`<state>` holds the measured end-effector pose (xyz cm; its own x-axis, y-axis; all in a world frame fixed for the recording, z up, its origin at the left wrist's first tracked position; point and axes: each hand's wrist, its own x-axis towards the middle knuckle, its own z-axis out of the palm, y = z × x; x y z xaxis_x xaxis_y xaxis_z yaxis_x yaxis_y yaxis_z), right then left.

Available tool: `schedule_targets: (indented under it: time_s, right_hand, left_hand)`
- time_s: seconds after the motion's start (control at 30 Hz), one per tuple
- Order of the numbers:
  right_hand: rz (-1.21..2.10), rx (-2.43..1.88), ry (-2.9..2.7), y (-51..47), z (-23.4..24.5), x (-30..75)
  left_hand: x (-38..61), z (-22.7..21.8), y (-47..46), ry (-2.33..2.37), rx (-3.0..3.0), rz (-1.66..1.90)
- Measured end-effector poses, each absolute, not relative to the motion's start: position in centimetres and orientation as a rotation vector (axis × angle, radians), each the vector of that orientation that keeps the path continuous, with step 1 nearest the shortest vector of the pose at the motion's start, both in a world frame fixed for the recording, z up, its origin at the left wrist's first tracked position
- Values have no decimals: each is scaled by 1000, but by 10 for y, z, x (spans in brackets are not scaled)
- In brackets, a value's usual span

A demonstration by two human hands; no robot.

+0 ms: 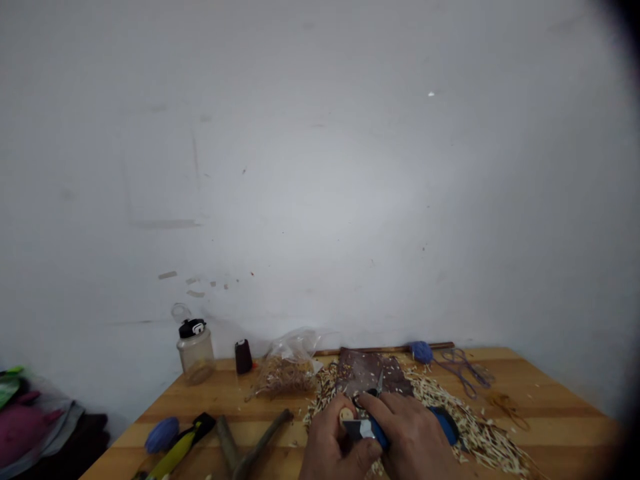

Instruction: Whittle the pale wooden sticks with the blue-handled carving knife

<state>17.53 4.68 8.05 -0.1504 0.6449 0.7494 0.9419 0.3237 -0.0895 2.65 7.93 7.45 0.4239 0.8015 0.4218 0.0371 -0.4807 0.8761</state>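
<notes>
Near the table's front edge, my left hand [327, 440] is closed around a piece of wood whose pale, round cut end [345, 417] faces me. My right hand [415, 433] grips a blue utility knife [379, 435], its wide blade [357, 429] lying close to the wood's end. I cannot tell whether the blade touches the wood. The two hands are almost together, and the right fingers cover most of the knife handle. Just behind them a dark brown cloth [363, 367] lies strewn with pale chips. Curled wood shavings [480, 427] are heaped around the hands.
Left on the wooden table [560, 413] are a forked branch [265, 440], a yellow-green handled tool [175, 453] and a purple yarn ball [162, 435]. Along the wall stand a clear jar [196, 357], a dark thread spool [243, 357], a plastic bag [293, 367] and blue yarn [421, 352].
</notes>
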Motion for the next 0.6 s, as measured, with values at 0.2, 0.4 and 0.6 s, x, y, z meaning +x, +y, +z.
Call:
schedule_targets:
  time_s: [0.2,0.4,0.6]
  right_hand:
    - [-582,-1368,-1863,48,81,176]
    - [-612,-1366,-1862,47,85,177]
    - [-565,-1444,-1873,50,80,175]
  left_hand:
    - [25,77,78,810,1970,1184]
    - [23,82,74,928,2109,1187]
    - [24,86,72,958,2090,1182]
